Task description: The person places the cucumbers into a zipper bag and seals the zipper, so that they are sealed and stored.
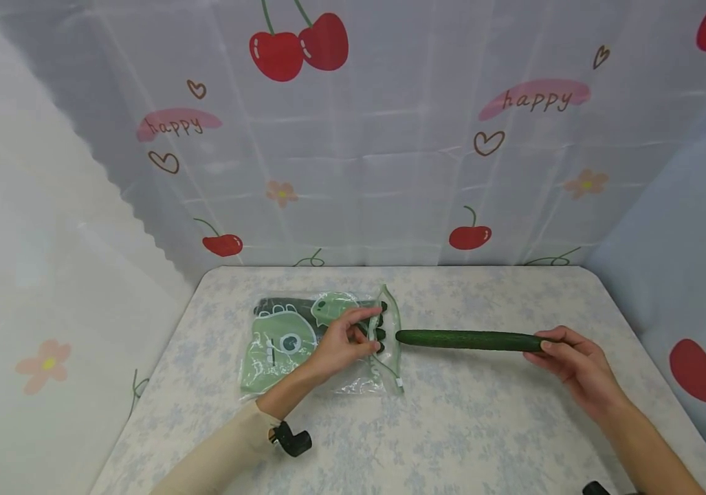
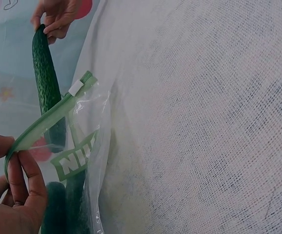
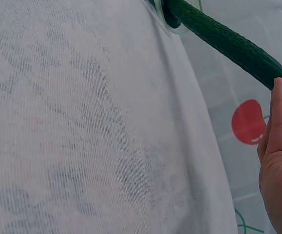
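Note:
A clear zip bag [image 1: 284,347] with a green dinosaur print lies on the table, its open mouth facing right. My left hand [image 1: 342,344] pinches the bag's green zip edge [image 2: 38,126] between thumb and fingers. The white slider [image 2: 76,87] sits near one end of that edge. Inside, several dark green cucumbers [image 2: 54,209] have their ends close to the mouth. My right hand [image 1: 578,368] grips another long cucumber [image 1: 470,339] by its right end, thumb on the near side. This cucumber points left, and its tip is right at the bag's mouth.
The table [image 1: 451,426] has a pale cloth with a faint blue pattern. A curtain [image 1: 390,165] printed with cherries and hearts hangs along the table's back edge, with similar sheets at both sides. A black wrist camera [image 1: 291,438] is strapped to the left wrist.

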A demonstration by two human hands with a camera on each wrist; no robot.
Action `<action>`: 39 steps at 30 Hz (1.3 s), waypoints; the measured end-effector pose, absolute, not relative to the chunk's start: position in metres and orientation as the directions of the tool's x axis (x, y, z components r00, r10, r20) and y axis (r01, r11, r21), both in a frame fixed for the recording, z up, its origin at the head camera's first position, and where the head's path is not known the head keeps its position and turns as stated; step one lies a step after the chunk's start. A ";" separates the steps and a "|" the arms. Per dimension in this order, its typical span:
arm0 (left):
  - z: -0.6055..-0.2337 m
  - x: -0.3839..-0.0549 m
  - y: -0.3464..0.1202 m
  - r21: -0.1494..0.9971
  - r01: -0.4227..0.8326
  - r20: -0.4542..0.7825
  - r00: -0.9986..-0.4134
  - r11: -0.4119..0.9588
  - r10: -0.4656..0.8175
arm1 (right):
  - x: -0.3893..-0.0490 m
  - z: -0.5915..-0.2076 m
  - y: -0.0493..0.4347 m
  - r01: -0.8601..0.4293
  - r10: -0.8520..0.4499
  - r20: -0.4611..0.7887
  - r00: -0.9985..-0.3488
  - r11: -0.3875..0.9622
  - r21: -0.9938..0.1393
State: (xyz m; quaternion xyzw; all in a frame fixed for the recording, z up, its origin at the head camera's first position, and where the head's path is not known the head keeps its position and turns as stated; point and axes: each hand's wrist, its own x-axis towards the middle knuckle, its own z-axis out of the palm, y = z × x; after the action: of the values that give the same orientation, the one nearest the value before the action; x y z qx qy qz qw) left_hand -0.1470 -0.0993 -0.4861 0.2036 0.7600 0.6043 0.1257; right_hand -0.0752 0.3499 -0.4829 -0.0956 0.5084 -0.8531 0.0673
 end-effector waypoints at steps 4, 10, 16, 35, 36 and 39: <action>-0.486 -0.147 -0.100 0.966 0.165 0.054 -0.883 0.198 0.467 | -0.078 -0.488 0.337 0.031 -0.223 0.077 -0.972 -0.443 -0.896; -0.483 -0.148 -0.100 0.962 0.179 0.064 -0.879 0.204 0.472 | -0.086 -0.495 0.314 0.057 -0.259 0.055 -0.964 -0.404 -0.913; -0.485 -0.147 -0.103 0.962 0.179 0.059 -0.874 0.206 0.483 | -0.094 -0.499 0.297 0.068 -0.286 0.056 -0.957 -0.404 -0.912; -0.470 -0.144 -0.101 0.976 0.116 0.017 -0.884 0.184 0.467 | -0.105 -0.505 0.283 0.094 -0.277 0.020 -0.961 -0.390 -0.916; -0.470 -0.144 -0.101 0.977 0.114 0.017 -0.885 0.180 0.466 | -0.105 -0.506 0.282 0.095 -0.278 0.020 -0.960 -0.393 -0.915; -0.469 -0.144 -0.100 0.982 0.101 0.013 -0.883 0.162 0.468 | -0.106 -0.506 0.282 0.092 -0.261 0.018 -0.965 -0.406 -0.909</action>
State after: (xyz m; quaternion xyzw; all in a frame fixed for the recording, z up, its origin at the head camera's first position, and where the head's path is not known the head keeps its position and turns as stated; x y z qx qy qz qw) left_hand -0.1439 -0.0999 -0.4687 0.1904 0.7477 0.6185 0.1485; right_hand -0.1063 0.2818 -0.5062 -0.0787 0.5347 -0.8347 0.1057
